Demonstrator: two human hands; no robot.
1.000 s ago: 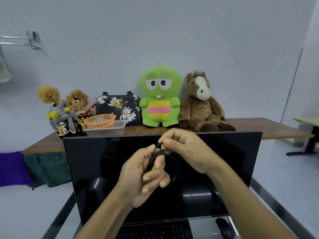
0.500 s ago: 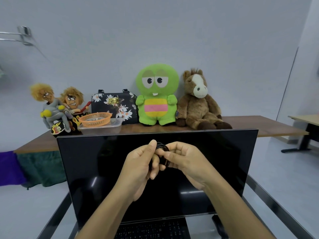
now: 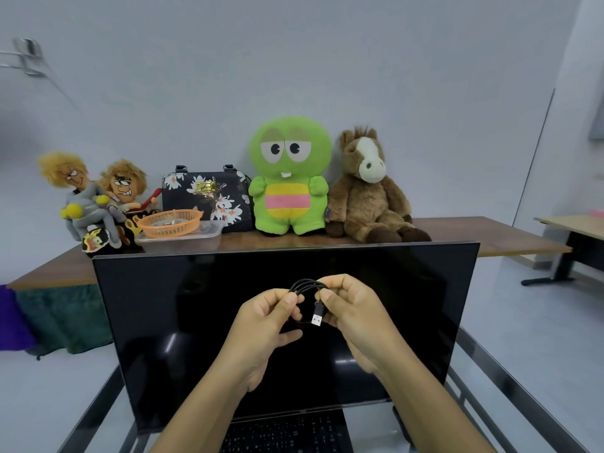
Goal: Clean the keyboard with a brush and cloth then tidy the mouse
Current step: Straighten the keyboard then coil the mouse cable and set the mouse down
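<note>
- The dark laptop screen [image 3: 183, 322] stands upright across the middle of the view. Both hands are raised in front of it, level with its upper half.
- The keyboard [image 3: 287, 433] lies low at the bottom edge, beneath the forearms and well below the hands. No brush or cloth is in view.
- A dark shape at the lower right [image 3: 399, 420] is probably the mouse. The right forearm hides most of it, and it lies nearer the right hand than the left.
- The left hand [image 3: 261, 325] pinches the left side of the mouse cable coil [image 3: 304, 284] between thumb and forefinger, with the other fingers loosely curled below.
- The right hand [image 3: 356, 315] grips the coil's right side, its fingers curled round the strands.
- The coil bridges the narrow gap between the two hands as an upright loop facing the camera, its top arching just above the thumbs.
- The USB plug [image 3: 317, 313] hangs with its long axis near vertical, metal end down, just inside the right fingers. Securing this loose end looks like the next move, and the right hand is nearer for it.
</note>
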